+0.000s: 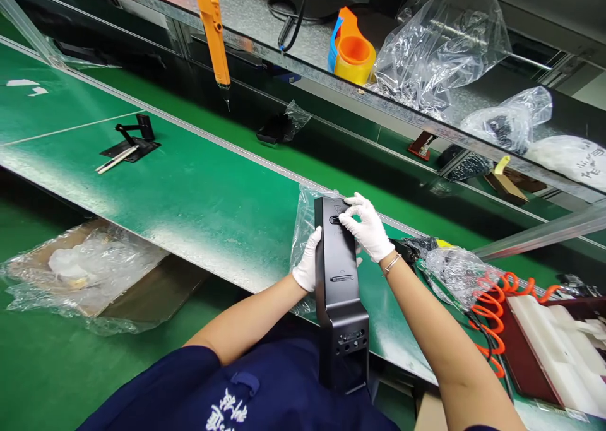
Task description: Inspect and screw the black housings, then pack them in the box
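Note:
A long black housing [338,260] with slots, a triangle mark and a stepped lower end leans over the bench edge against my body. Its left side is gripped by my white-gloved left hand [308,264], the fingers partly hidden behind it. At the upper slot, my gloved right hand [367,226] makes a pinch, thumb and forefinger together on the front face. Whatever lies between those fingertips is too small to make out. Behind the housing's top lies a clear plastic bag [305,213].
An orange electric screwdriver [215,36] hangs above the bench. On the shelf stand a tape dispenser [353,49] and plastic bags [440,46]. A black bracket [135,141] lies left. Orange coiled hose [492,317] and a dark red tray [530,355] sit right; an open carton [151,292] is below left.

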A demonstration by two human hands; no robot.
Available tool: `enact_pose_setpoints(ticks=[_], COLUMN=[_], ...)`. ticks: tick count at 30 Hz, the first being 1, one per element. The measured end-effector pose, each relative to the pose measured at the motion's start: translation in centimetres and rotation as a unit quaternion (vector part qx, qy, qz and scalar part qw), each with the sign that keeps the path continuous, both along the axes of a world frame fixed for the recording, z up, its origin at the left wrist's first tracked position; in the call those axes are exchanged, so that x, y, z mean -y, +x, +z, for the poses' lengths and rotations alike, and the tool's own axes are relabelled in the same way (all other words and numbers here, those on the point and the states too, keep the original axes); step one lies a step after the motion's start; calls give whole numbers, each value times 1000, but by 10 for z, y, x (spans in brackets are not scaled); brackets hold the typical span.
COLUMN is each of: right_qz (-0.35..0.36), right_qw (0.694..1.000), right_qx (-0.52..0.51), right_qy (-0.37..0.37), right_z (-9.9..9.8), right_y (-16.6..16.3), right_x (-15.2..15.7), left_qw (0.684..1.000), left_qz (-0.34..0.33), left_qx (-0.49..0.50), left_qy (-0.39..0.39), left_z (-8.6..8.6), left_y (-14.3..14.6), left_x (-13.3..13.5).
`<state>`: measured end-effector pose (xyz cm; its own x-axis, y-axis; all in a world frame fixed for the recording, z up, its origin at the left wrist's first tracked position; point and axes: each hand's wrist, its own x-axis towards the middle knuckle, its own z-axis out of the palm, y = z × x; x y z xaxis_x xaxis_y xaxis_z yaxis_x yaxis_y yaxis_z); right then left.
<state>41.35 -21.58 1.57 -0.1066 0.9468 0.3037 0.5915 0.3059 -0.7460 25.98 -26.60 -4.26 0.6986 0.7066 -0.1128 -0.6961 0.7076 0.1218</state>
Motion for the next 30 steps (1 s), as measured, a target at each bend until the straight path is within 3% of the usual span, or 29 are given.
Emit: enact_pose_setpoints(ticks=[7,13,18,23,30], right_qz=[31,9,-35,19,24], right_qw=[999,998,988,937,929], right_qx=[35,47,-71,-157,-265], right_qy=[-13,-41,-133,-312,-258], right_z=[12,18,24,37,45], right_y=[-4,-5,-12,-25,-42], right_x=[6,0,5,20,35], left_qw=[999,999,997,998,999], left_qz=[39,0,-10,-4,36], left_qx=[3,-18,-24,-25,-27], left_qy=[-17,36,79,66,12], left_z=[-3,-4,-4,1,6], left_y=[0,-2,-4,-5,-8], left_x=[-2,2,2,5,19])
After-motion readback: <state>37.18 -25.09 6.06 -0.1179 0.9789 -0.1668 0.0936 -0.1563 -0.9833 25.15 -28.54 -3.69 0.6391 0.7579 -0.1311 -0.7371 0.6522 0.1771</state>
